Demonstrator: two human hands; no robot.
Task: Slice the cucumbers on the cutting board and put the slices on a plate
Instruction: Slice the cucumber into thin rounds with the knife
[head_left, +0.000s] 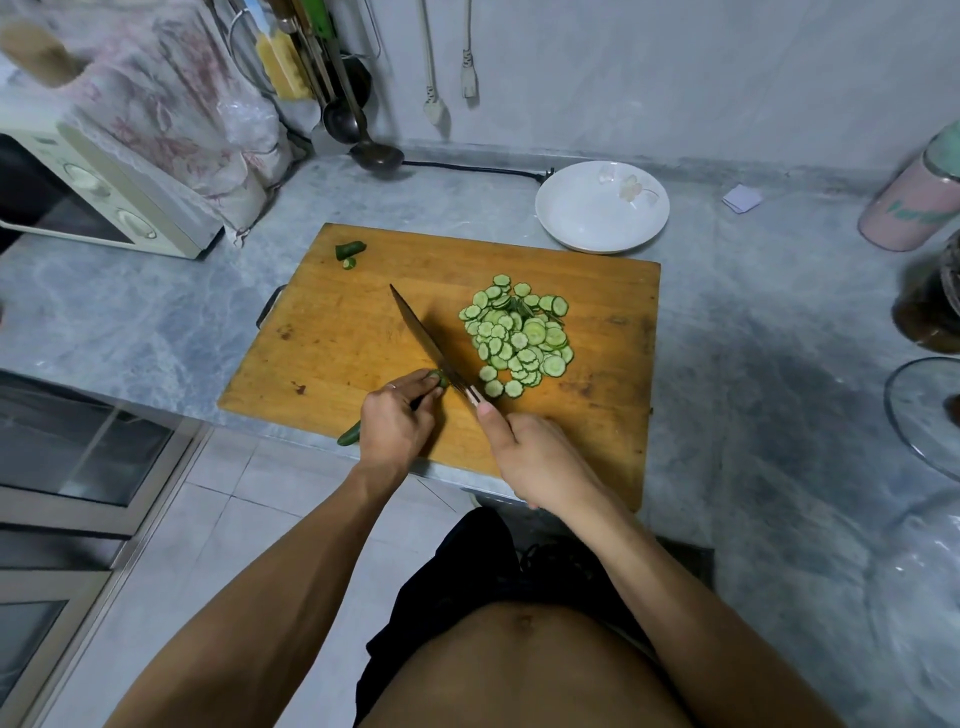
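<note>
**Knife at the fingertips, cucumber almost used up**

The cucumber (349, 432) lay at the near left part of the cutting board (332, 332), and its long axis ran from the near left toward the far right, under the left hand (396, 423). This hand was curled over it and held it down; only the dark tail behind the wrist and a small green end at the fingertips were visible. The knife (423, 338) stood across this axis, its blade just beside the left fingertips, its tip pointing away to the far left. The right hand (535, 457) gripped the handle firmly, with the thumb stretched along the top. So, in my judgement, the next cut depended on the narrow gap between the blade and the fingertips, and the left hand was the nearer one to the cucumber.

The slices (519, 338) lay in a heap to the right of the blade, still on the board. The plate (602, 208) stood beyond the far right corner and held no slice. Two cut ends (350, 252) lay near the far left corner.

The middle of the cucumber was hidden by the hand, so the remaining length was hard to judge. The knife handle was almost fully covered.
</note>
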